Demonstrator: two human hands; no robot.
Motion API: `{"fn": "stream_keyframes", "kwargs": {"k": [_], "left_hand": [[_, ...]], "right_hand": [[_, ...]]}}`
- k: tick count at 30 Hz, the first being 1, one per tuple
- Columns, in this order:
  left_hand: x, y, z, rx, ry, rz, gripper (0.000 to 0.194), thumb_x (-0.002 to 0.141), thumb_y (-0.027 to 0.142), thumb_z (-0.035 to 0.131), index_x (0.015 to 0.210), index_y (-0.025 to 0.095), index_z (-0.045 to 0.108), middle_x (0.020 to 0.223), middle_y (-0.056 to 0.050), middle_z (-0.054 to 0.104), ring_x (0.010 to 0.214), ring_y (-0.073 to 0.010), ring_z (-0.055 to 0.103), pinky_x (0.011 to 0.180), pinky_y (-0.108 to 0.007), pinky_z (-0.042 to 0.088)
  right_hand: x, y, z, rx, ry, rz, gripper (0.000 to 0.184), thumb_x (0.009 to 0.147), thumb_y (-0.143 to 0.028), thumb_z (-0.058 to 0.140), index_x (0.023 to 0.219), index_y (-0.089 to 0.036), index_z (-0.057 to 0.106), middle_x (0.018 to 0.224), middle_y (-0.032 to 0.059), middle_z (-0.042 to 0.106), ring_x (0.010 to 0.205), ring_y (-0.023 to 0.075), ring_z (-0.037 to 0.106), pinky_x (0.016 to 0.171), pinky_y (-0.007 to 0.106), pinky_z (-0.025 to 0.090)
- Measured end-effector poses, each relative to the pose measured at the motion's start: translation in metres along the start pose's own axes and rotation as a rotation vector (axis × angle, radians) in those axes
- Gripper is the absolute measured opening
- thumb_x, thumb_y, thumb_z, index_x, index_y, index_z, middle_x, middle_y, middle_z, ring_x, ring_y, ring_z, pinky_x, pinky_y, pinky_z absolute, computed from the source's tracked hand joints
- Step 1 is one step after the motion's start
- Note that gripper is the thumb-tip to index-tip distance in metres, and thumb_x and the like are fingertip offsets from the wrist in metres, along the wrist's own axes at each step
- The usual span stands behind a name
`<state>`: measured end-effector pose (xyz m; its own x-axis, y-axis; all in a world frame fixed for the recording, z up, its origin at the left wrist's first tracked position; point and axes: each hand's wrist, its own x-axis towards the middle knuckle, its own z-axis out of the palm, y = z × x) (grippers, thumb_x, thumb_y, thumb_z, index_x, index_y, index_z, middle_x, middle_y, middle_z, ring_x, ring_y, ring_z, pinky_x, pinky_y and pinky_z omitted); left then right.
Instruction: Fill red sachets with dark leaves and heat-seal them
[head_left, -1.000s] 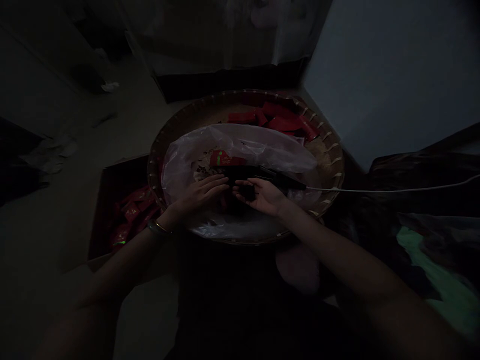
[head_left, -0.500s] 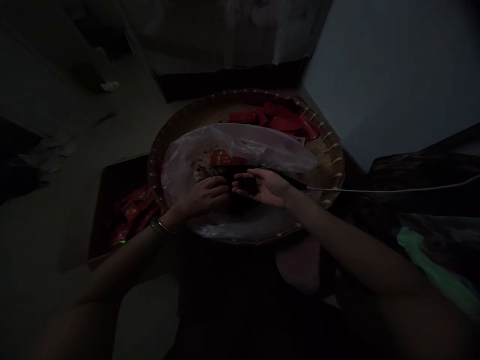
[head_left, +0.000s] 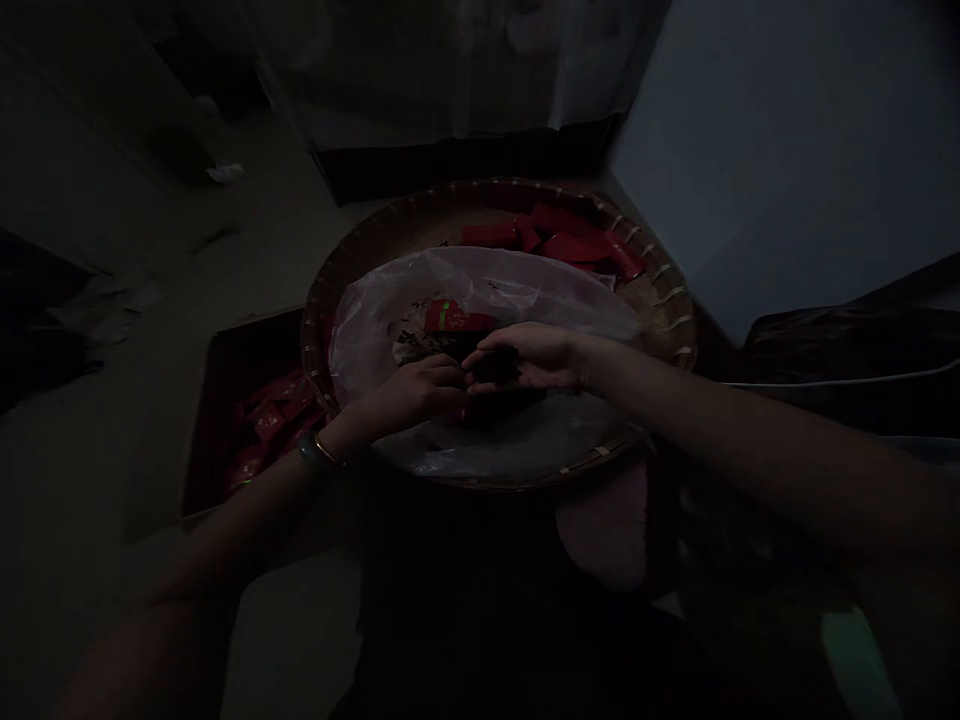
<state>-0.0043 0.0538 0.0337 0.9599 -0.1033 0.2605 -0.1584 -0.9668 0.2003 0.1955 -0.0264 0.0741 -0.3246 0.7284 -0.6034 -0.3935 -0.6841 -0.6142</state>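
Note:
In the dim light, my left hand (head_left: 424, 388) is over the round woven tray (head_left: 324, 290), fingers curled together near the other hand's fingertips. What they pinch, if anything, is hidden. My right hand (head_left: 536, 355) is turned palm up and cupped, with a dark loose clump (head_left: 501, 366) lying in it. Below both hands spreads a clear plastic sheet (head_left: 375, 300). Just beyond the fingers lies a red packet (head_left: 457, 317) with a green mark, beside scattered dark bits (head_left: 420, 340). The area directly under my hands is too dark to make out.
Several red packets (head_left: 574, 245) lie at the tray's far right. A box (head_left: 214, 400) at the left holds more red packets (head_left: 270, 415). A white cord (head_left: 847, 383) runs off to the right. A pale wall (head_left: 780, 150) stands beyond the tray's right side.
My right hand has shifted slightly up, and its forearm has swung higher, covering the black object at the cord's end. My left hand has moved slightly right, toward the right fingertips.

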Motion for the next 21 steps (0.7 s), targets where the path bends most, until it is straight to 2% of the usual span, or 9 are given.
{"fn": "stream_keyframes", "kwargs": {"k": [4,10,15,21], "left_hand": [[-0.001,-0.002,-0.001,-0.066,0.015,0.002,0.021,0.094,0.022,0.048,0.099,0.019,0.069,0.1,-0.01,0.066,0.102,-0.0204,0.058,0.084,-0.033,0.051],[0.0,-0.004,-0.006,-0.097,0.021,-0.006,0.023,0.094,0.025,0.047,0.103,0.019,0.068,0.1,-0.011,0.068,0.104,-0.0211,0.058,0.085,-0.035,0.052],[0.003,-0.006,-0.009,-0.021,-0.017,-0.021,0.023,0.093,0.027,0.048,0.095,0.02,0.07,0.096,-0.009,0.069,0.107,-0.0223,0.056,0.087,-0.036,0.051],[0.006,-0.006,-0.008,0.028,-0.053,-0.008,0.021,0.093,0.024,0.048,0.097,0.02,0.068,0.107,-0.009,0.068,0.116,-0.0243,0.052,0.089,-0.037,0.05]], "right_hand": [[0.004,-0.002,-0.002,-0.031,0.013,0.01,0.022,0.091,-0.014,0.044,0.085,-0.009,0.064,0.07,0.0113,0.067,0.069,0.0196,0.067,0.055,0.026,0.059],[0.015,0.005,-0.016,0.031,-0.151,-0.005,0.014,0.09,-0.017,0.051,0.083,-0.014,0.063,0.069,0.0078,0.066,0.066,0.0185,0.067,0.052,0.026,0.058],[0.013,0.002,-0.012,-0.072,0.025,0.005,0.014,0.088,-0.019,0.053,0.079,-0.015,0.063,0.061,0.0026,0.061,0.056,0.0137,0.06,0.051,0.023,0.056],[0.006,0.0,-0.004,-0.023,0.112,-0.001,0.016,0.084,-0.009,0.05,0.087,-0.017,0.063,0.056,-0.0011,0.056,0.056,0.0124,0.056,0.064,0.028,0.059]]}}
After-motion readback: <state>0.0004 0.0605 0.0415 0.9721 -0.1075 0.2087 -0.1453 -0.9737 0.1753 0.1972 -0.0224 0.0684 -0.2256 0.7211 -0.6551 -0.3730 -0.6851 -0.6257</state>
